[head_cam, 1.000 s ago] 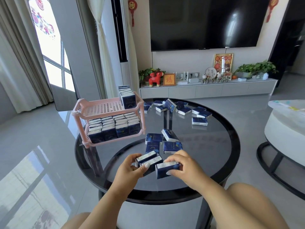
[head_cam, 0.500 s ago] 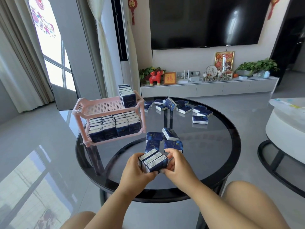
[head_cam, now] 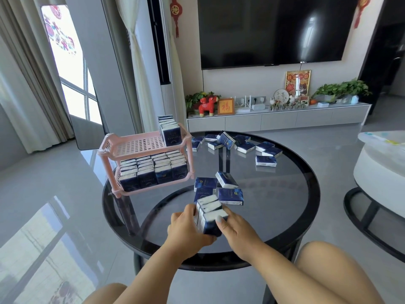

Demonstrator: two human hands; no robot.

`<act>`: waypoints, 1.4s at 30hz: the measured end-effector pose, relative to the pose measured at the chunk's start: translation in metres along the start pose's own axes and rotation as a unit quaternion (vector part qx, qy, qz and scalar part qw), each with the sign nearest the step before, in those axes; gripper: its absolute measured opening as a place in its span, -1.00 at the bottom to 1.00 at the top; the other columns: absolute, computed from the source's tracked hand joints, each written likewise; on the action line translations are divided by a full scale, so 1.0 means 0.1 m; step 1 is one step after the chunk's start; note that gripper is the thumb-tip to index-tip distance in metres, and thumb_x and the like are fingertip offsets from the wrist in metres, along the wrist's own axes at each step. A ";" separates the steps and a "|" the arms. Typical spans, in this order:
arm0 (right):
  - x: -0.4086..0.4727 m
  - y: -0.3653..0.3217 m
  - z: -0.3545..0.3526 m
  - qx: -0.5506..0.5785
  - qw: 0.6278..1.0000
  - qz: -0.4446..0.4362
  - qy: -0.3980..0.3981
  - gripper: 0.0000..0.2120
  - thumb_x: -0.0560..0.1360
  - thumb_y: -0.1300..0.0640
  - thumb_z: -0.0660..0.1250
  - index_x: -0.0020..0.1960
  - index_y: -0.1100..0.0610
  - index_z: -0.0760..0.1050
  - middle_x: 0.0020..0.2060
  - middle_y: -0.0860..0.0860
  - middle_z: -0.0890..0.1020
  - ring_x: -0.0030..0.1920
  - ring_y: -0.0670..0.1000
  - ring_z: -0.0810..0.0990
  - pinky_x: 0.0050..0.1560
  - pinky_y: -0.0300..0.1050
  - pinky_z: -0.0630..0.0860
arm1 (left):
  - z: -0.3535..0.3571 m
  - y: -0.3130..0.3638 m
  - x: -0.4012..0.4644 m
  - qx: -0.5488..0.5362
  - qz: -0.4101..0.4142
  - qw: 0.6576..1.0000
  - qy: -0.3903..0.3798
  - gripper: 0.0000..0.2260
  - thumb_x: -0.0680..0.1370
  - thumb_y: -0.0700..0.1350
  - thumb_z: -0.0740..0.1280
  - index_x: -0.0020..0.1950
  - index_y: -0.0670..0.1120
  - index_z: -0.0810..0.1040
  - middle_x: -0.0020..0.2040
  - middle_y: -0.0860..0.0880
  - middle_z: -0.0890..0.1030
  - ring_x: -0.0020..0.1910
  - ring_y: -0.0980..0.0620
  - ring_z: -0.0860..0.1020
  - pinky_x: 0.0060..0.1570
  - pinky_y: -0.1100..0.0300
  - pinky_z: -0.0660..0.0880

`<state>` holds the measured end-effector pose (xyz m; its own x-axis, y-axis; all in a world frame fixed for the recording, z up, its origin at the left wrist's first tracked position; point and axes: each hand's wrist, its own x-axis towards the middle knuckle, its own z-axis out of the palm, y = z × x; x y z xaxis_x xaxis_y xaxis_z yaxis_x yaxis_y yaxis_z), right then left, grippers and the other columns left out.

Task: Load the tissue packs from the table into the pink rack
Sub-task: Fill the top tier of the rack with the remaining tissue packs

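Note:
A bundle of three dark blue tissue packs (head_cam: 209, 212) stands upright near the front of the round glass table (head_cam: 285, 205). My left hand (head_cam: 186, 227) grips its left side and my right hand (head_cam: 235, 231) grips its right side. Just behind it lie three loose packs (head_cam: 230, 195) flat on the glass. More loose packs (head_cam: 243, 145) are scattered at the table's far edge. The pink two-tier rack (head_cam: 131, 148) stands at the table's left; its lower shelf is full of packs (head_cam: 153, 170), and a row of packs (head_cam: 169, 130) stands at the right end of its upper shelf.
A white round table (head_cam: 381, 178) stands to the right. Behind the glass table runs a low TV cabinet (head_cam: 278, 119) with ornaments and plants, under a wall-mounted TV. My bare knees show at the bottom edge.
My hands pressed three separate packs together into one bundle, then turned it upright and raised it slightly toward the rack side.

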<state>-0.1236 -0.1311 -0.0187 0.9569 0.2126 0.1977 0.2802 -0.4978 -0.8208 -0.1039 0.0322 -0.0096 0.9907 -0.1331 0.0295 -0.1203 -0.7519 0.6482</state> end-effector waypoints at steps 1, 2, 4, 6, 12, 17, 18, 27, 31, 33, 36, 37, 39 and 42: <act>-0.01 -0.02 0.00 -0.013 1.000 -0.002 -0.011 -0.48 0.52 -0.29 -0.04 0.44 -0.17 0.21 0.24 -0.30 0.42 0.21 -0.29 0.38 0.16 -0.47 0.26 | -0.02 -0.01 0.00 -0.004 0.003 1.000 -0.003 -0.30 0.21 0.20 0.50 0.25 0.09 0.31 0.09 0.16 0.43 0.19 0.04 0.25 0.09 0.14 0.36; -0.01 -0.02 0.00 -0.023 1.000 -0.001 -0.020 -0.44 0.50 -0.31 -0.06 0.46 -0.17 0.14 0.23 -0.31 0.38 0.21 -0.28 0.34 0.17 -0.45 0.23 | -0.05 -0.01 -0.01 -0.022 0.011 1.000 -0.006 -0.30 0.23 0.17 0.55 0.25 0.09 0.31 0.06 0.19 0.42 0.18 0.05 0.27 0.06 0.17 0.36; 0.01 0.03 0.03 -0.048 0.998 -0.007 -0.031 -0.42 0.47 -0.40 -0.12 0.45 -0.26 0.08 0.27 -0.31 0.36 0.27 -0.23 0.32 0.28 -0.31 0.25 | -0.09 -0.01 -0.02 -0.097 0.025 0.995 -0.015 -0.31 0.23 0.06 0.61 0.24 0.08 0.34 0.06 0.20 0.46 0.09 0.16 0.41 -0.04 0.27 0.43; 0.03 0.11 0.06 -0.098 0.994 -0.028 -0.041 -0.36 0.47 -0.45 -0.18 0.48 -0.26 0.09 0.32 -0.26 0.41 0.31 -0.14 0.36 0.34 -0.12 0.29 | -0.08 -0.04 -0.03 -0.170 0.036 0.984 -0.026 -0.35 0.24 -0.07 0.64 0.20 0.06 0.38 0.03 0.12 0.56 -0.10 0.30 0.54 -0.20 0.37 0.50; 0.02 0.07 0.08 -0.147 0.984 -0.077 -0.056 -0.41 0.51 -0.39 -0.20 0.46 -0.21 0.12 0.34 -0.28 0.38 0.30 -0.23 0.34 0.35 -0.18 0.24 | -0.06 -0.12 -0.02 -0.185 0.055 0.981 0.007 -0.43 0.23 -0.02 0.63 0.14 0.09 0.44 0.01 0.17 0.63 -0.05 0.34 0.58 -0.05 0.36 0.54; 0.06 -0.01 0.02 -0.048 0.998 -0.033 -0.014 -0.24 0.38 -0.53 -0.22 0.44 -0.21 0.21 0.30 -0.30 0.41 0.33 -0.30 0.30 0.32 -0.31 0.24 | -0.35 -0.18 0.05 -0.168 0.055 0.984 0.026 -0.42 0.18 0.05 0.63 0.13 0.12 0.49 -0.03 0.18 0.67 -0.05 0.24 0.61 0.02 0.23 0.56; 0.11 -0.03 0.00 -0.039 0.999 -0.018 -0.003 -0.17 0.34 -0.56 -0.23 0.44 -0.16 0.23 0.29 -0.24 0.43 0.33 -0.27 0.31 0.34 -0.26 0.25 | -0.46 -0.20 0.08 -0.168 0.052 0.984 0.035 -0.42 0.18 0.04 0.63 0.13 0.12 0.49 -0.03 0.18 0.67 -0.04 0.22 0.62 0.03 0.21 0.56; 0.99 -0.60 -0.22 -0.030 0.994 -0.050 0.091 -0.48 0.55 -0.27 -0.06 0.27 -0.01 0.44 0.12 -0.14 0.54 0.18 -0.13 0.46 0.13 -0.26 0.33 | -1.68 -0.11 0.61 -0.218 0.052 0.962 0.153 -0.40 0.19 -0.13 0.66 0.17 -0.02 0.53 -0.03 0.08 0.69 -0.02 0.08 0.66 0.10 0.01 0.59; 1.39 -0.80 -0.32 -0.071 0.989 -0.078 0.105 -0.41 0.48 -0.25 -0.11 0.31 0.02 0.40 0.20 -0.10 0.51 0.13 -0.19 0.38 0.07 -0.29 0.25 | -2.07 -0.06 0.91 -0.212 0.047 0.957 0.193 -0.40 0.19 -0.09 0.66 0.15 -0.01 0.50 -0.02 0.04 0.67 -0.03 0.01 0.66 0.10 -0.04 0.58; 1.59 -0.84 -0.34 -0.081 0.988 -0.080 0.108 -0.39 0.48 -0.26 -0.12 0.33 0.02 0.38 0.27 -0.08 0.48 0.23 -0.13 0.39 0.12 -0.29 0.23 | -2.20 -0.05 1.08 -0.212 0.039 0.956 0.200 -0.41 0.25 -0.18 0.63 0.18 -0.02 0.45 0.01 0.02 0.65 -0.04 0.02 0.64 0.11 -0.03 0.57; 1.86 -0.85 -0.33 -0.095 0.988 -0.074 0.101 -0.33 0.45 -0.32 -0.16 0.40 -0.01 0.29 0.35 -0.08 0.42 0.36 -0.05 0.34 0.27 -0.16 0.27 | -2.32 -0.13 1.40 -0.206 0.023 0.957 0.205 -0.40 0.23 -0.19 0.64 0.16 0.01 0.44 0.07 0.00 0.62 0.02 -0.04 0.63 0.15 -0.09 0.55; 1.93 -0.86 -0.33 -0.095 0.989 -0.066 0.092 -0.30 0.44 -0.34 -0.18 0.45 -0.03 0.24 0.39 -0.08 0.37 0.40 -0.03 0.30 0.32 -0.11 0.25 | -2.34 -0.17 1.50 -0.197 0.017 0.958 0.206 -0.40 0.22 -0.17 0.65 0.14 0.01 0.45 0.08 -0.01 0.61 0.04 -0.06 0.62 0.16 -0.11 0.53; 2.02 -0.84 -0.32 -0.090 0.993 -0.045 0.061 -0.28 0.43 -0.35 -0.19 0.51 -0.07 0.11 0.45 -0.09 0.29 0.43 -0.02 0.26 0.35 -0.06 0.21 | -2.36 -0.24 1.69 -0.175 0.003 0.964 0.202 -0.39 0.21 -0.13 0.65 0.15 0.00 0.45 0.08 -0.02 0.60 0.05 -0.06 0.60 0.17 -0.10 0.52; 2.08 -0.78 -0.27 -0.090 0.994 -0.038 0.042 -0.39 0.50 -0.31 -0.16 0.52 -0.15 0.01 0.41 -0.09 0.34 0.39 -0.02 0.32 0.25 -0.10 0.26 | -2.33 -0.29 1.93 -0.176 -0.013 0.969 0.174 -0.38 0.22 -0.14 0.65 0.19 -0.04 0.43 0.10 -0.05 0.59 0.05 -0.06 0.58 0.16 -0.07 0.52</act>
<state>0.0555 -0.0705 0.1004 0.9331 0.1879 0.3067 0.3544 -0.6266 -0.6941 0.1060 0.1785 0.1545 0.9622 0.1541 0.2247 -0.1266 -0.4774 0.8695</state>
